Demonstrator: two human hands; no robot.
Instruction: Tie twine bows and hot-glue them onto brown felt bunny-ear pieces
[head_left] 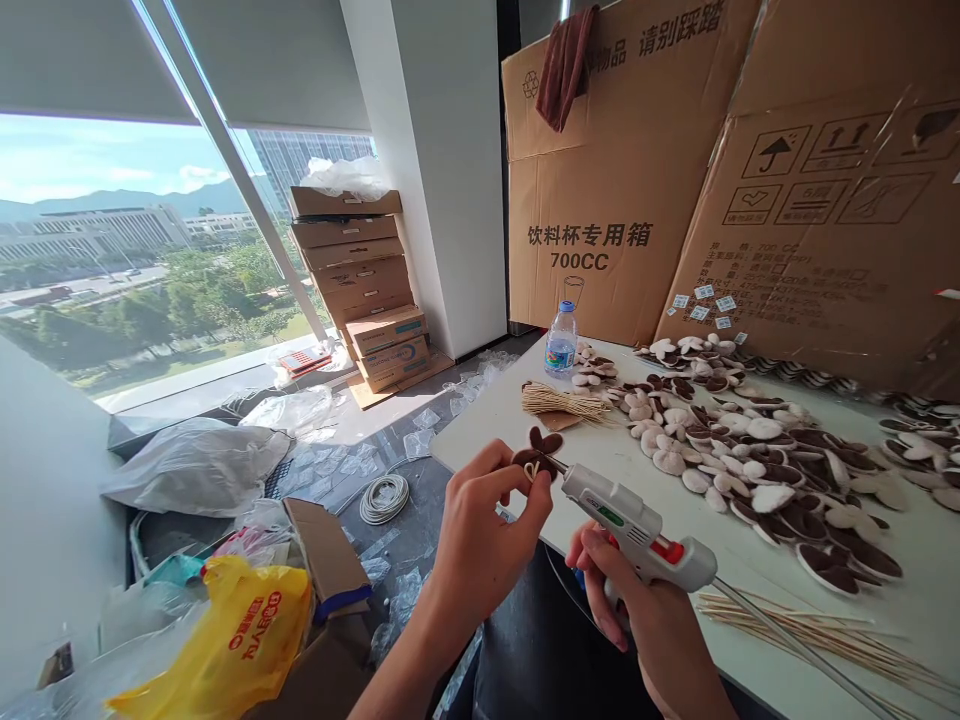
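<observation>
A small brown felt flower piece (pixel 546 443) is pinched in the fingertips of my left hand (pixel 487 510), at the table's near edge. A thin cream loop (pixel 532 469) shows by its lower side, close to my thumb. My right hand (pixel 637 610) is wrapped round the handle of a white hot glue gun (pixel 626 515) with a red part near its rear. The gun's nozzle points left and reaches the middle of the flower piece; whether it touches, I cannot tell. A long glue stick (pixel 787 640) sticks out of the gun's back.
Brown-and-white felt pieces (pixel 750 450) are heaped across the white table (pixel 480 420). Behind my hands lie a bundle of thin sticks (pixel 562 402) and a water bottle (pixel 561 340); more loose sticks (pixel 840 640) lie right. Large cardboard sheets (pixel 600 190) stand behind. A yellow bag (pixel 259 630) sits lower left.
</observation>
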